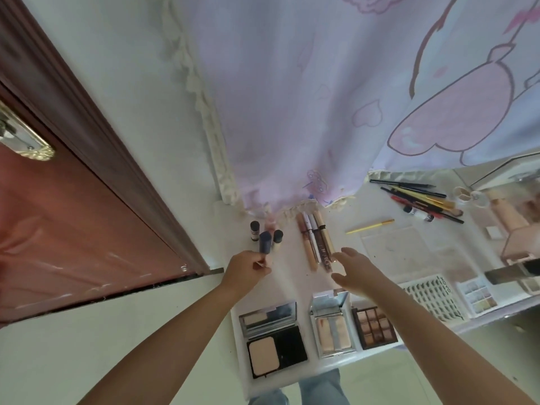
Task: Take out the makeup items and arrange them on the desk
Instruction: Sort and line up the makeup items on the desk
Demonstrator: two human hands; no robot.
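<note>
The desk (292,249) already has palettes along the frame's bottom. Left hand (244,268) is pinching a dark-capped bottle (265,244) at centre-left, right hand (355,268) hangs relaxed, holding nothing. I'd set it down upright beside the two other small bottles (266,233), gently so none tip.

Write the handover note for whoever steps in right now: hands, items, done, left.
Left hand: grips a dark-capped bottle, upright, beside two similar bottles at the desk's back left.
Right hand: open, holds nothing, hovering near the lip gloss tubes.
Done: powder compact, highlighter palette and eyeshadow palette lie open along the front edge; pencils and brushes lie back right; lash tray right.
Left: set the held bottle down; I cannot tell whether more items remain to take out.
</note>
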